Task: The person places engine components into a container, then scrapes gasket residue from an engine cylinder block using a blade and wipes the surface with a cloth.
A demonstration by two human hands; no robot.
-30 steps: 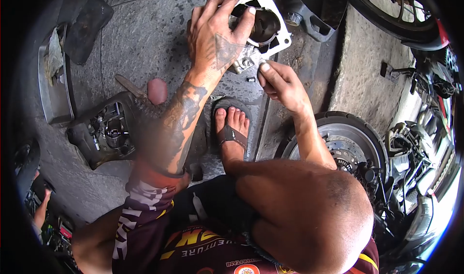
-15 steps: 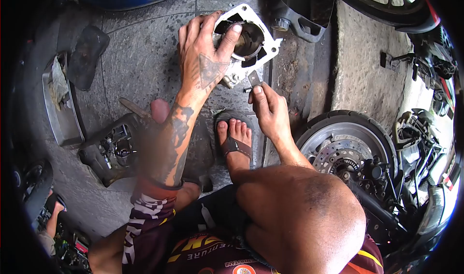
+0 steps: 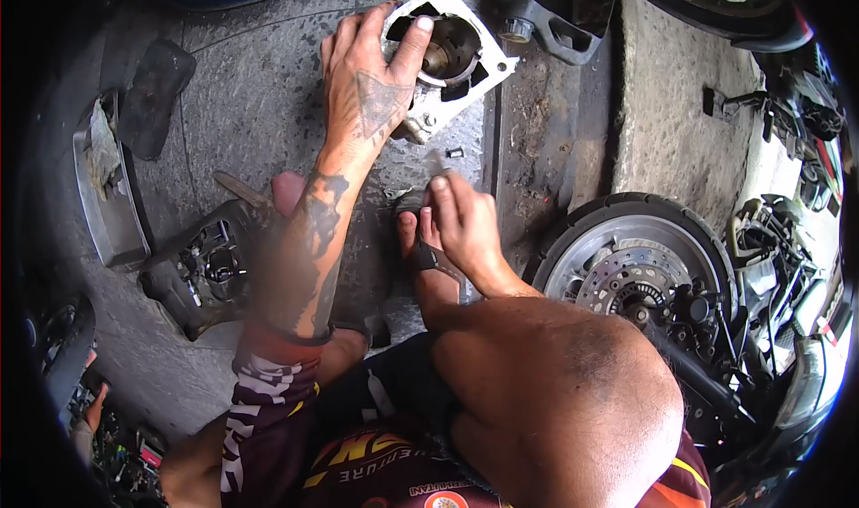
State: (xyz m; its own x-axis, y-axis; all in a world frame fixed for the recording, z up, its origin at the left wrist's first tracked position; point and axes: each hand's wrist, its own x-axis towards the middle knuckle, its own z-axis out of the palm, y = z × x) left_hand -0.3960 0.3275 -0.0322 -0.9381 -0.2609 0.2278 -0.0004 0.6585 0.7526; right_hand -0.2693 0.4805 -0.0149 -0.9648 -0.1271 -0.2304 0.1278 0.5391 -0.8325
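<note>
My left hand (image 3: 371, 83) grips the near left side of an engine cylinder block (image 3: 490, 59). Its thumb reaches over the rim into the round bore, while the other fingers wrap the outer side, their tips partly hidden. The block's flat pale face is turned up. Lower down, over my sandalled foot (image 3: 434, 271), my right hand (image 3: 467, 230) is closed in a pinch. A thin metal scraper blade (image 3: 436, 162) sticks out of its fingertips, smeared by motion and apart from the block. Between that hand and the block, a small dark pin (image 3: 455, 153) lies on the floor.
A wheel with a brake disc (image 3: 640, 275) stands at right, near my knee. A dark plastic jug (image 3: 573, 38) lies beyond the block. On the left are a metal tray (image 3: 112, 226), a dark flat pad (image 3: 157, 101) and a casing with parts (image 3: 201, 271).
My right hand has drawn the scraper blade away from the block, down and left towards my foot. The pin by its fingers now shows clearly. My left hand keeps its hold.
</note>
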